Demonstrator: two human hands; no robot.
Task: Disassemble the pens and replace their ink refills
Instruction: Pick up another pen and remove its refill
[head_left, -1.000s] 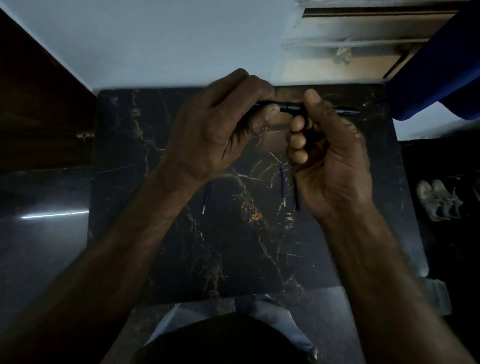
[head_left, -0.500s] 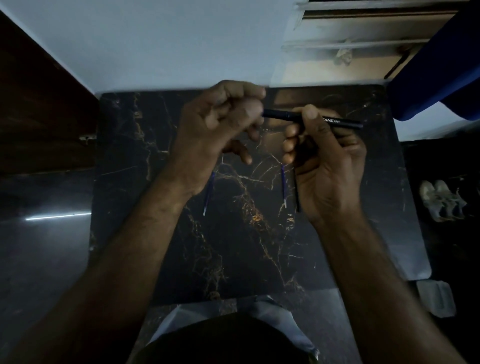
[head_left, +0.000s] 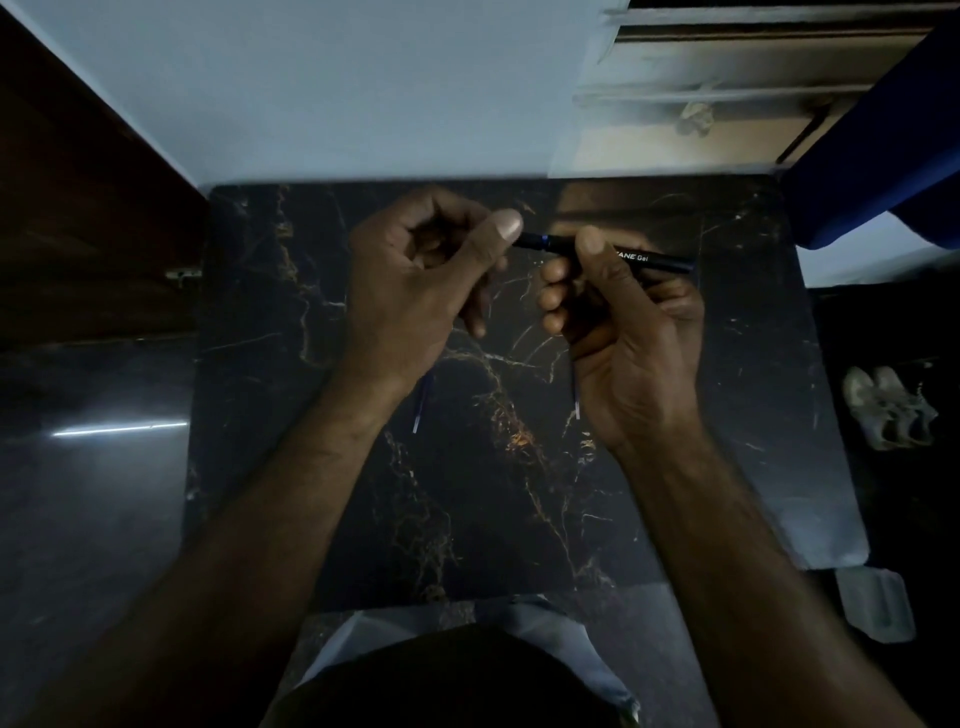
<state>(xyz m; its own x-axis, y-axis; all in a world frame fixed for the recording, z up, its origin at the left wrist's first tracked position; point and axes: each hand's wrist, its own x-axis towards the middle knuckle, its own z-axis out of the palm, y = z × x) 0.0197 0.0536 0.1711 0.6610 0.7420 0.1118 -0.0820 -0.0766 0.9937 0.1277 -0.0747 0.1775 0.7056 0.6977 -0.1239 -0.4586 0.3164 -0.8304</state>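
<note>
A black pen (head_left: 652, 258) with white lettering lies level above the far part of the dark marble table (head_left: 727, 364). My right hand (head_left: 628, 332) grips its barrel, thumb on top. My left hand (head_left: 415, 275) pinches the pen's left end between thumb and fingers; a thin blue ring shows on the pen between the two hands. Two thin blue refills lie on the table below: one refill (head_left: 420, 410) pokes out under my left wrist, the other refill (head_left: 576, 402) beside my right palm.
A pale wall runs along the table's far edge. A dark wooden panel (head_left: 78, 208) stands at the left. Blue cloth (head_left: 893, 130) hangs at the upper right. Shoes (head_left: 883, 405) lie on the floor at the right, and a small clear container (head_left: 875, 603) sits off the table's near right corner.
Both hands have dropped slightly toward me. My left hand has turned and re-gripped the pen's left end, and the pen's barrel now shows more, with the blue ring exposed.
</note>
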